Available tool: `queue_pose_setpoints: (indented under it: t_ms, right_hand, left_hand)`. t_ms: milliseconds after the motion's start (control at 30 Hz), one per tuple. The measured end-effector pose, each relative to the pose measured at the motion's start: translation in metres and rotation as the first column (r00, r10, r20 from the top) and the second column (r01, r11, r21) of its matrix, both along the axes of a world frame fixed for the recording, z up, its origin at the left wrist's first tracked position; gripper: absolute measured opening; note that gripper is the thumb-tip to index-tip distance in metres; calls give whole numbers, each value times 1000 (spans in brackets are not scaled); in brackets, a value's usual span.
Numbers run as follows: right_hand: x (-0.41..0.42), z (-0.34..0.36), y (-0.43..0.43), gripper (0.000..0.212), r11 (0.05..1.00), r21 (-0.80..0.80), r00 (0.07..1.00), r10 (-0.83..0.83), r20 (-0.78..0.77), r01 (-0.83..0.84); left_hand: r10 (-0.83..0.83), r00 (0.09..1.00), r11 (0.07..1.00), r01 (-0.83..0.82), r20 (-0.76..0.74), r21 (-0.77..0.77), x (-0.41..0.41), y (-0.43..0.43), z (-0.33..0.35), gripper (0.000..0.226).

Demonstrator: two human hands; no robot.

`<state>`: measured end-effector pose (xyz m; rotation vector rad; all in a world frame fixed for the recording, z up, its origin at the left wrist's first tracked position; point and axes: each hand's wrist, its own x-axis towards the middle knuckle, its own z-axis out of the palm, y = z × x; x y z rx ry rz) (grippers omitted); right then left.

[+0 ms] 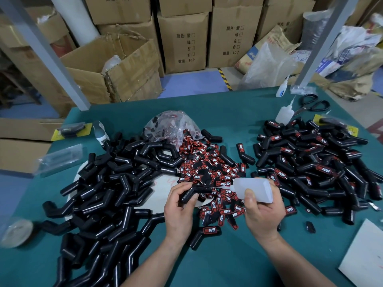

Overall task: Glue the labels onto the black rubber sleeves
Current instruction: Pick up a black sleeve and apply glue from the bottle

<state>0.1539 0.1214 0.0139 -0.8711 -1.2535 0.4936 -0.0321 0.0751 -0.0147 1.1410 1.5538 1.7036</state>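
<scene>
Black bent rubber sleeve (187, 195); translucent bottle (256, 189)

On the tabletop (228, 112), a heap of sleeves (107, 193) fills the left side. A heap of labels (209, 172) lies in the middle with a bag (172, 125) behind it, and a second heap of sleeves (310, 164) lies right. Scissors (313, 104) and a bottle (285, 114) sit behind that, near the far right corner; a sheet (364, 255) lies at the near right corner.

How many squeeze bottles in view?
3 bottles. One in the right hand; one standing by the right sleeve pile; one at the table's far edge near the scissors. Others may be hidden.
</scene>
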Motion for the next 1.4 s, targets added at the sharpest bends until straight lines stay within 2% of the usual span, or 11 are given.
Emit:
queue_pose_setpoints:
  t_ms: [67, 333, 433, 533, 733, 933, 1133, 1400]
  right_hand:
    - [0, 0, 0, 21, 1000, -4, 1000, 0, -2, 0]
    - [-3, 0, -3, 17, 1000, -11, 1000, 21, 2, -21]
    - [-1, 0, -2, 22, 1000, -16, 1000, 19, -3, -20]
    - [-1, 2, -2, 18, 1000, -8, 1000, 27, -1, -27]
    - [-2, 0, -2, 29, 1000, -13, 1000, 7, -4, -7]
    - [-4, 1, -2, 20, 999, -18, 1000, 30, 7, -29]
    - [-1, -2, 0, 34, 1000, -21, 1000, -19, 10, 19]
    - [-3, 0, -2, 35, 1000, -20, 1000, 9, 29, -9]
  left_hand:
    - [0, 1000, 1000, 0, 1, -3, 0, 0, 0, 42]
    - [-10, 999, 1000, 11, 38, -13, 0, 0, -1, 32]
    - [-15, 999, 999, 17, 46, -34, 0, 0, -1, 37]
    - [-19, 999, 999, 21, 51, -38, 0, -1, 0, 38]
    - [-31, 999, 998, 33, 43, -46, 0, 0, -1, 41]
    - [-10, 1000, 999, 11, 9, -42, 0, 0, 1, 31]
    - [30, 993, 993, -16, 116, -114, 0, 1, -1, 37]
    - [42, 993, 992, -28, 115, -124, 2, -1, 5, 37]
